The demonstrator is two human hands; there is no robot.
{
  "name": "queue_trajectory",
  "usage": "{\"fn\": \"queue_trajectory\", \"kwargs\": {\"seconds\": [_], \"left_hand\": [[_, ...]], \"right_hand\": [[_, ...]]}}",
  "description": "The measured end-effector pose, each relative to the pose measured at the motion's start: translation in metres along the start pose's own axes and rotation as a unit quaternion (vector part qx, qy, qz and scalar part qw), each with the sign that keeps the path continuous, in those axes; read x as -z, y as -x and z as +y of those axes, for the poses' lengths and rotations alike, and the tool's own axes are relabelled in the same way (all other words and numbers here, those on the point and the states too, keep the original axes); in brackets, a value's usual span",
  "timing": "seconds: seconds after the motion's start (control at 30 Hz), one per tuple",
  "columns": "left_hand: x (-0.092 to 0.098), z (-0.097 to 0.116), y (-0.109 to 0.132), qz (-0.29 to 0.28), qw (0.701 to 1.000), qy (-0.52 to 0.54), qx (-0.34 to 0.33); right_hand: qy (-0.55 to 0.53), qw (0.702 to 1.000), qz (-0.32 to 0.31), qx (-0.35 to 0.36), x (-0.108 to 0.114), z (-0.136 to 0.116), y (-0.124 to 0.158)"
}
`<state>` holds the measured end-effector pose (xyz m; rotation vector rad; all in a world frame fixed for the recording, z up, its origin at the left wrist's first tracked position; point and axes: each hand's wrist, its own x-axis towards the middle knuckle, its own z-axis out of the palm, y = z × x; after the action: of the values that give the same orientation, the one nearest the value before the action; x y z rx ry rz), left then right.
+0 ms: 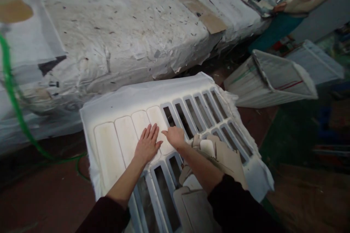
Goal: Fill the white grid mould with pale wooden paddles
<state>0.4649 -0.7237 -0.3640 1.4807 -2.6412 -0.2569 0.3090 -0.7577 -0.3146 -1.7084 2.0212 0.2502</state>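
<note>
A slotted white frame (131, 96), its edges wrapped in white sheeting, is below me. Several pale oblong pads (105, 145) fill slots along its far left row. My left hand (149, 143) lies flat on these pads, fingers stretched out. Close to its right, my right hand (175, 136) rests at the edge of the rightmost pad, thumb out and other fingers curled. Whether those curled fingers hold anything is hidden. Under my right forearm, a loose pile of beige pieces (197, 207) covers part of the frame, and other slots show as dark gaps.
Beyond the frame runs a long table (117, 36) under stained white sheeting scattered with dark scraps. A cardboard strip (197, 9) lies on it. A green hose (16, 105) hangs at left. A white woven bin (246, 76) stands at right, near another person (290, 22).
</note>
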Motion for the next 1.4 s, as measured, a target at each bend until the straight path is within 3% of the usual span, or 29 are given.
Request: {"fn": "queue_trajectory", "kwargs": {"seconds": [0.13, 0.3, 0.4, 0.53, 0.73, 0.9, 1.07, 1.23, 1.4], "left_hand": [[0.001, 0.005, -0.001, 0.003, 1.0, -0.005, -0.002], [0.002, 0.014, 0.006, -0.01, 0.999, 0.019, -0.027], [0.002, 0.02, 0.013, -0.027, 0.998, 0.015, -0.053], [0.007, 0.03, 0.018, -0.038, 0.998, 0.015, -0.045], [0.015, 0.044, 0.023, -0.058, 0.998, 0.027, -0.015], [0.015, 0.047, 0.029, -0.069, 0.996, 0.055, 0.006], [0.014, 0.044, 0.031, -0.059, 0.995, 0.08, 0.01], [0.014, 0.044, 0.033, -0.056, 0.993, 0.099, 0.02], [0.014, 0.042, 0.036, -0.05, 0.993, 0.104, 0.025]], "right_hand": [[0.003, 0.999, 0.04, 0.013, 0.019, 0.035, 0.036], [-0.024, 0.994, 0.104, -0.03, 0.048, 0.134, 0.106], [-0.05, 0.99, 0.124, -0.037, 0.054, 0.187, 0.149], [-0.078, 0.991, 0.108, -0.026, 0.047, 0.215, 0.196], [-0.07, 0.995, 0.067, 0.037, 0.019, 0.19, 0.253], [-0.044, 0.998, 0.037, 0.01, -0.019, 0.169, 0.296], [-0.003, 0.997, 0.074, 0.026, -0.032, 0.153, 0.303], [-0.024, 0.997, -0.058, 0.044, -0.044, 0.104, 0.306], [0.058, 0.997, -0.054, 0.018, -0.091, 0.077, 0.343]]}}
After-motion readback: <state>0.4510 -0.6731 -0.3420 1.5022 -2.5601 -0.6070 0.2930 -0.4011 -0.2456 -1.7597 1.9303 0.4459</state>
